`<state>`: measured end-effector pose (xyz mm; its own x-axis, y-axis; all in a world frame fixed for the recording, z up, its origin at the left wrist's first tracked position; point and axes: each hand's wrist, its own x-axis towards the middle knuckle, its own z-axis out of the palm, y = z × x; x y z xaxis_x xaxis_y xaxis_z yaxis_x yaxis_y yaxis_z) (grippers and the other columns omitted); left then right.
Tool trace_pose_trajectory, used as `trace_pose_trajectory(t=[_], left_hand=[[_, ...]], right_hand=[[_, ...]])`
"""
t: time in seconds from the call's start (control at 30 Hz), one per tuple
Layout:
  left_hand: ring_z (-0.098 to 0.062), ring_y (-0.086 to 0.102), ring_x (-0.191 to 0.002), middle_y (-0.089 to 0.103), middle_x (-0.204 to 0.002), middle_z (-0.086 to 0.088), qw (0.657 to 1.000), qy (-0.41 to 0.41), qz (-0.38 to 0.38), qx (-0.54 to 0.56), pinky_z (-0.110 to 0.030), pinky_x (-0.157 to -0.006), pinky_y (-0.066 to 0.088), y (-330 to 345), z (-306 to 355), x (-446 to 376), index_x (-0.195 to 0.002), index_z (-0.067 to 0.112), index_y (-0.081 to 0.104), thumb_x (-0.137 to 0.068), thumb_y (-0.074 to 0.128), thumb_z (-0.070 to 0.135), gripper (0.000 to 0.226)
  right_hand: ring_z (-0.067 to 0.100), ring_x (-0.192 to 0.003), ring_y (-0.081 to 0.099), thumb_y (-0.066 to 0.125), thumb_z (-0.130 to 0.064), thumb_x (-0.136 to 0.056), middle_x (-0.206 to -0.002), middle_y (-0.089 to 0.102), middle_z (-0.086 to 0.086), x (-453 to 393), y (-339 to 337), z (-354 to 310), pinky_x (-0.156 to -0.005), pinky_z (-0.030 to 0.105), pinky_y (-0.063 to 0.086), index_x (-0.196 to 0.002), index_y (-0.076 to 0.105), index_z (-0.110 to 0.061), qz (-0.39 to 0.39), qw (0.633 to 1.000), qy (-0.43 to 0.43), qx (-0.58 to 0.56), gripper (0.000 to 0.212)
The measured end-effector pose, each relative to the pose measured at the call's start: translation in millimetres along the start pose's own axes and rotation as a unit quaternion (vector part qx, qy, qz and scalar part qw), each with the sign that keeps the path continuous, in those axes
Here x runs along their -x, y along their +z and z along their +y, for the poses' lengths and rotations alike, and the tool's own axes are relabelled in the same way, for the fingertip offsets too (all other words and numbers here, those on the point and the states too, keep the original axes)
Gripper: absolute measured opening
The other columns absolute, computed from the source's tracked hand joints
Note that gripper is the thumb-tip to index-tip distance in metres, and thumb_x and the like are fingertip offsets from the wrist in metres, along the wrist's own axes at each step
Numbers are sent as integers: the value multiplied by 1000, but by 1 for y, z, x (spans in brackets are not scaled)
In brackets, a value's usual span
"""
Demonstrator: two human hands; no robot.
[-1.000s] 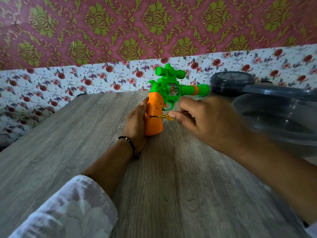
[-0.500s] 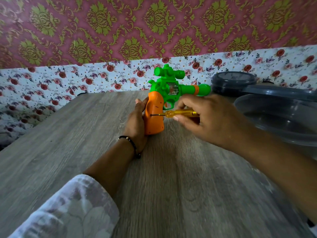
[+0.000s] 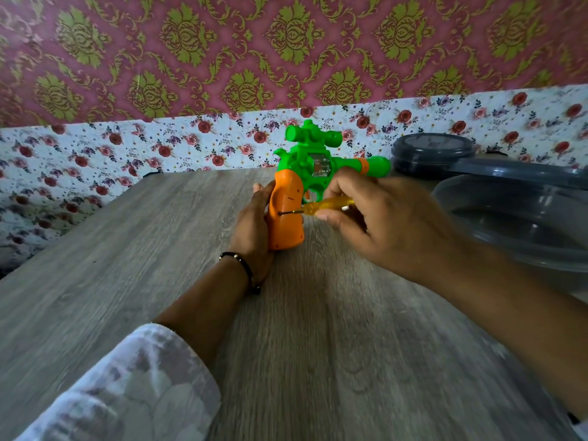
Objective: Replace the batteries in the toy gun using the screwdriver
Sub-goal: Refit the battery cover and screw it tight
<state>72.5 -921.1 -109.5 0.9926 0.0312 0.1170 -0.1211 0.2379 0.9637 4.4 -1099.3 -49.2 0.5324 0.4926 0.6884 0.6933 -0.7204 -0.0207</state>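
A toy gun [image 3: 307, 160] with a green body, a scope on top and an orange grip [image 3: 284, 214] stands upright on the wooden table [image 3: 127, 265], barrel pointing right. My left hand [image 3: 253, 230] wraps the back of the orange grip and holds it on its butt. My right hand [image 3: 378, 218] pinches a small screwdriver [image 3: 324, 206] with a clear yellow handle. Its dark metal tip sits against the right face of the grip, about halfway up. No batteries show.
A clear grey plastic tub [image 3: 521, 218] stands at the right, with a dark round lidded container [image 3: 432, 152] behind it. A floral-papered wall runs close along the table's far edge. The table's left edge slants away at the left.
My right hand has shifted its grip along the screwdriver, so more of the yellow handle shows. The tip stays on the orange grip. The gun and my left hand have hardly moved.
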Motion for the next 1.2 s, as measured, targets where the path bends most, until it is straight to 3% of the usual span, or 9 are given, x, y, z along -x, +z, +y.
trace_pose_trajectory(t=[0.1, 0.27, 0.4, 0.47, 0.57, 0.67, 0.8, 1.0, 1.2], left_hand=[[-23, 54, -123, 39, -150, -4, 1000, -2, 7, -7, -39, -85, 54, 2, 2, 2, -140, 29, 45, -81, 42, 58, 66], [-21, 66, -94, 65, -116, -6, 1000, -6, 2, 12, -38, -83, 53, 2, 0, 0, -137, 24, 47, -98, 30, 47, 49], [-25, 61, -112, 49, -142, -7, 1000, -7, 1, 2, -41, -85, 55, 2, -1, -1, -137, 25, 48, -88, 42, 56, 58], [-25, 60, -115, 49, -142, -8, 1000, -1, 11, -7, -42, -88, 54, 3, 2, 3, -138, 26, 47, -86, 43, 59, 61], [-22, 54, -124, 47, -144, -4, 1000, -5, 15, -5, -48, -99, 47, 2, 1, 1, -141, 28, 43, -66, 55, 72, 88], [-28, 56, -120, 56, -135, -9, 1000, 5, 3, 0, -52, -100, 45, 1, 0, 0, -136, 24, 49, -87, 38, 60, 61], [-23, 51, -127, 37, -151, -5, 1000, 2, 0, 16, -46, -97, 49, 2, 0, 1, -140, 24, 44, -79, 47, 65, 74], [-26, 55, -122, 49, -142, -8, 1000, -7, 8, 10, -53, -101, 44, 1, 0, 0, -139, 25, 45, -81, 45, 64, 70], [-26, 59, -116, 57, -134, -8, 1000, 6, -13, -3, -49, -98, 48, 2, 0, 1, -137, 24, 48, -93, 34, 56, 56]], right_hand=[[22, -42, 49, 32, -49, -92, -53, 54, 3, 3, 1, -2, -40, 26, 37, -82, 58, -10, 12, 998, 1, 60, 47], [17, -43, 42, 48, -39, -81, -62, 39, -11, 1, -1, -3, -40, 28, 39, -101, 47, -15, -23, 999, -5, 39, 30], [16, -46, 42, 46, -32, -83, -62, 46, -6, -1, -3, -3, -43, 29, 36, -97, 46, -16, -48, 999, -8, 19, 21], [17, -45, 41, 40, -38, -87, -58, 48, -2, 0, -2, -3, -41, 28, 35, -94, 50, -14, -36, 998, -18, 39, 27], [23, -42, 42, 34, -48, -89, -53, 52, 6, 1, 0, -3, -39, 27, 36, -89, 53, -12, -32, 996, -26, 82, 40], [23, -47, 50, 35, -49, -89, -71, 60, 2, 0, -1, -2, -44, 31, 43, -104, 47, -15, -37, 998, -35, 46, 39], [25, -61, 57, 41, -40, -84, -94, 47, -9, -1, -4, -2, -53, 41, 48, -114, 31, -23, -73, 996, -30, -37, 35], [11, -44, 36, 40, -36, -87, -75, 39, -12, 0, -2, -6, -40, 24, 26, -99, 40, -17, -68, 997, -46, 8, 22], [22, -41, 43, 34, -45, -88, -59, 44, -4, 1, 1, -8, -38, 27, 33, -94, 36, -18, -24, 997, -32, 67, 28]])
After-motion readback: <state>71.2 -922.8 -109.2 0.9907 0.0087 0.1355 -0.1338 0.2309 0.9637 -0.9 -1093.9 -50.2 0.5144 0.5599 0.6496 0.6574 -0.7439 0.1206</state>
